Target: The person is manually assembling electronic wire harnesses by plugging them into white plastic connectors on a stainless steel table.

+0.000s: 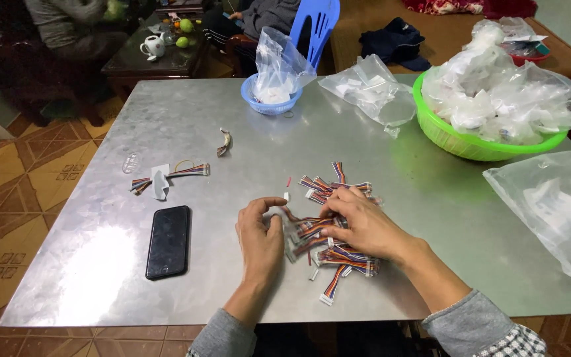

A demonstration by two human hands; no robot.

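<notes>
Left hand (261,239) and right hand (363,223) on a metal table (166,125), fingers curled, pinching multicoloured wire harnesses (328,231) from the heap between them — black phone (168,241) to the left, blue bowl (271,100) and green basket (444,135) of clear bags beyond.

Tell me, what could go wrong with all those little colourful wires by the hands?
The left hand and right hand dig in a heap of short rainbow-striped wire bundles; they might tangle. One bundle lies near the grey metal table edge and could drop. The black phone might get bumped.
</notes>
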